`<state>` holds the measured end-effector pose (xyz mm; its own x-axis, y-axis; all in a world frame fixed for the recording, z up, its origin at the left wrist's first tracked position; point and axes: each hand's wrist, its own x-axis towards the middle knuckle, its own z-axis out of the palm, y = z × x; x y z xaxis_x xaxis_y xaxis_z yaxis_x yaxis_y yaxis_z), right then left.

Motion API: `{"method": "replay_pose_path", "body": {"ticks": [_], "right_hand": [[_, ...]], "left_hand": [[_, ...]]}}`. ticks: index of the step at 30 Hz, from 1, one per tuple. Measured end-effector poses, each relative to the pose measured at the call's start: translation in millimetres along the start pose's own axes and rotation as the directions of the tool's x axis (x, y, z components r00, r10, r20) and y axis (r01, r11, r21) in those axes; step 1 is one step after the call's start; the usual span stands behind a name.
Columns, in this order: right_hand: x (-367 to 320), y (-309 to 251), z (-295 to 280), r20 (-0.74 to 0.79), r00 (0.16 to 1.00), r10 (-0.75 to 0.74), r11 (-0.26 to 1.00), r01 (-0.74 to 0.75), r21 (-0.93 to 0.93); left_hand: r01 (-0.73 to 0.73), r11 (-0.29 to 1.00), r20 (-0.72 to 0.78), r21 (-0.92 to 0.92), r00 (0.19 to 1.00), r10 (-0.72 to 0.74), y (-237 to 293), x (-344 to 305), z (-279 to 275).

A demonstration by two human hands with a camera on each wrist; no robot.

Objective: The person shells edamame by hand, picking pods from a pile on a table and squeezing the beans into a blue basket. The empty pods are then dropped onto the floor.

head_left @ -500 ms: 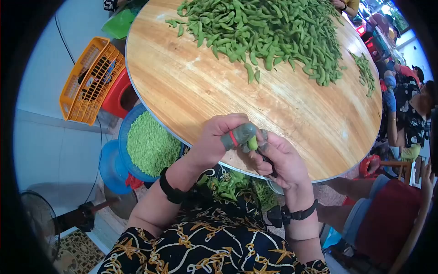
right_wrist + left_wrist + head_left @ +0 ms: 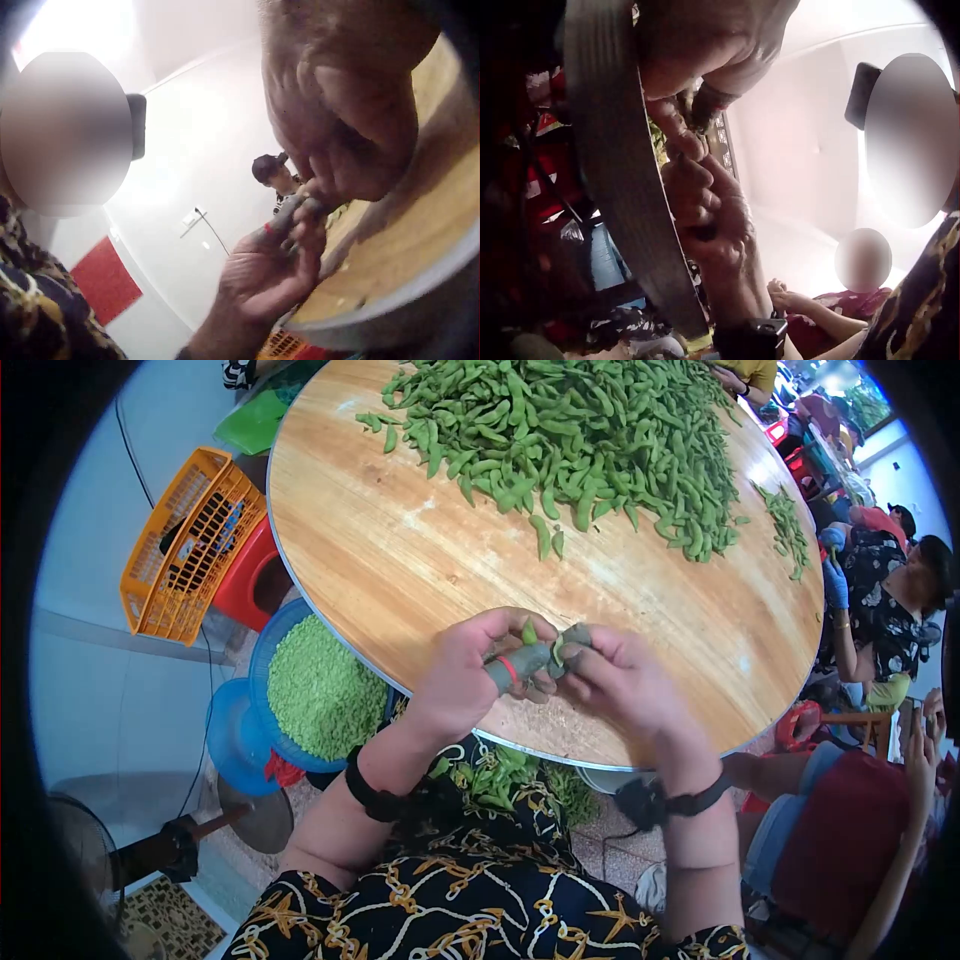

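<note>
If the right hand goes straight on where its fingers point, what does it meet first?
Probably the pod, which the left hand pinches; the right hand seems to pinch it too, so hardly any gap remains.

Both bare forearms reach forward from the near side and angle inward, each wrist ringed by a black strap point(image 2: 372, 792), so that the left hand point(image 2: 462, 678) and right hand point(image 2: 622, 685) meet at the centre, knuckles up. The fingers of both curl in. Thumb tips in grey rubber caps point(image 2: 515, 665) pinch one small green bean pod point(image 2: 529, 632) between them.
</note>
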<state>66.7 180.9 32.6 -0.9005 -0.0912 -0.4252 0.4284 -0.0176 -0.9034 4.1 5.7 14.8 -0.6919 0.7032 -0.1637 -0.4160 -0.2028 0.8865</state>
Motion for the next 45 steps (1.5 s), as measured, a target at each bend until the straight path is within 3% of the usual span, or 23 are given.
{"method": "replay_pose_path", "body": {"ticks": [2,4,6,9,12,14,16,19,20,22,23,26,28,30,31,33,35,36,38,39,40,42,45], "right_hand": [[14.7,-29.0,-19.5,-0.102,0.967,-0.232,0.851,0.151,-0.504],[45.8,-61.8,-38.6,-0.348,0.875,-0.337,0.656,-0.048,-0.753],[93.0,-63.5,-78.8,-0.399,0.721,-0.566,0.467,-0.119,-0.876],[125.6,-63.8,-88.7,-0.364,0.656,-0.662,0.327,-0.185,-0.927],[120.0,-49.9,-70.4,-0.199,0.752,-0.629,0.206,-0.086,-0.975],[104.5,-37.9,-56.0,-0.165,0.734,-0.659,0.185,-0.054,-0.981],[76.0,-37.7,-28.5,-0.153,0.839,-0.522,0.203,-0.052,-0.978],[41.3,-35.9,-10.0,-0.246,0.857,-0.453,0.358,-0.078,-0.93],[31.7,-32.6,-6.7,-0.251,0.856,-0.452,0.358,-0.083,-0.93],[13.7,-26.2,-1.0,-0.344,0.789,-0.509,0.666,0.108,-0.738],[3.8,-24.4,10.0,-0.416,0.8,-0.432,0.789,0.112,-0.604],[-10.6,-5.0,31.5,-0.335,0.805,-0.489,0.765,0.212,-0.608],[-14.1,7.9,30.6,-0.243,0.805,-0.541,0.694,0.264,-0.67],[-18.6,15.8,32.8,-0.198,0.839,-0.506,0.838,0.424,-0.343],[-21.8,22.9,33.5,-0.193,0.874,-0.447,0.888,0.408,-0.211],[-28.1,25.3,42.0,-0.218,0.874,-0.433,0.901,0.415,-0.125],[-32.5,24.6,51.7,-0.257,0.877,-0.405,0.9,0.433,0.057],[-31.6,26.4,53.7,-0.259,0.876,-0.407,0.899,0.435,0.06],[-29.3,30.6,56.8,-0.349,0.866,-0.359,0.873,0.444,0.203],[-30.6,30.1,56.7,-0.353,0.864,-0.359,0.871,0.446,0.208],[-32.9,28.0,55.3,-0.33,0.904,-0.272,0.843,0.389,0.371],[-33.7,24.0,55.8,-0.295,0.936,-0.192,0.785,0.326,0.526],[-30.4,24.3,60.2,-0.263,0.961,-0.083,0.628,0.255,0.735]], "left_hand": [[-0.011,1.0,0.002,0.021,1.0,0.011,0.1,1.6,-4.2],[-0.019,0.999,0.007,0.043,1.0,0.019,0.3,1.5,-5.0],[-0.096,0.985,-0.038,0.14,0.994,0.102,2.0,2.8,-0.9],[-0.076,0.98,-0.146,0.183,0.984,0.103,-1.2,0.4,6.1],[-0.046,0.979,-0.128,0.2,0.989,0.073,-1.4,-2.2,6.9],[-0.066,0.977,-0.107,0.2,0.99,0.089,-3.1,-2.7,6.7],[-0.083,0.975,-0.078,0.208,0.992,0.102,-2.4,-4.5,7.0],[-0.069,0.977,-0.077,0.203,0.993,0.086,-4.2,-5.4,8.0],[-0.13,0.929,-0.082,0.347,0.982,0.167,-9.0,-4.8,7.1],[-0.183,0.858,-0.078,0.481,0.965,0.25,-11.2,-7.2,9.1],[-0.167,0.808,-0.066,0.565,0.967,0.247,-7.8,-10.5,13.0],[-0.2,0.711,-0.011,0.674,0.96,0.28,-13.6,-15.9,15.1],[-0.349,0.525,0.166,0.776,0.917,0.363,-13.9,-18.5,12.9],[-0.305,0.641,0.18,0.704,0.95,0.254,-6.2,-20.8,7.8],[-0.335,0.734,0.275,0.591,0.939,0.207,-3.4,-20.7,3.5],[-0.344,0.814,0.371,0.467,0.913,0.172,4.1,-23.5,-1.7],[0.118,0.988,0.359,0.098,0.922,-0.146,12.8,-29.4,-2.9],[0.119,0.988,0.359,0.102,0.921,-0.148,10.8,-29.8,-0.4],[-0.12,0.948,0.299,0.294,0.954,0.027,3.7,-30.0,6.5],[-0.447,0.672,0.374,0.591,0.89,0.262,-1.8,-28.9,5.3],[-0.447,0.671,0.377,0.592,0.889,0.26,-5.6,-29.1,5.7],[-0.618,0.422,0.468,0.663,0.783,0.41,-11.2,-31.4,6.7],[-0.653,0.387,0.433,0.651,0.738,0.518,-19.0,-29.8,9.7]]}}
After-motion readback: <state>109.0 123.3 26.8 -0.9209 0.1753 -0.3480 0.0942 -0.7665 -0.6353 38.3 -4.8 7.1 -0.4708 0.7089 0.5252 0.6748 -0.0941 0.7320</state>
